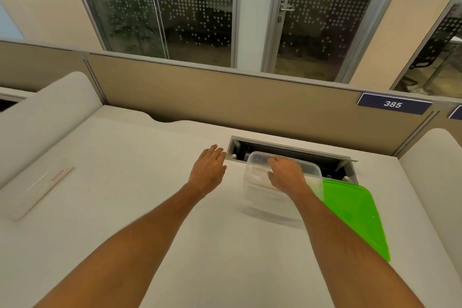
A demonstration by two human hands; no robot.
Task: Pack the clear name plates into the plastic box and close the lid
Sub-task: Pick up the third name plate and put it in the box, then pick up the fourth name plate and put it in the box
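Observation:
The clear plastic box stands on the white desk in front of the cable slot. Pale clear name plates lie inside it. My right hand reaches into the box from above with its fingers curled; whether it grips a plate is hidden. My left hand hovers flat over the desk just left of the box, holding nothing. The green lid lies on the desk, tucked against the box's right side. Another long clear name plate lies at the far left of the desk.
An open cable slot is sunk into the desk behind the box. A beige partition with a blue "385" sign closes the back. White rounded dividers stand at both sides.

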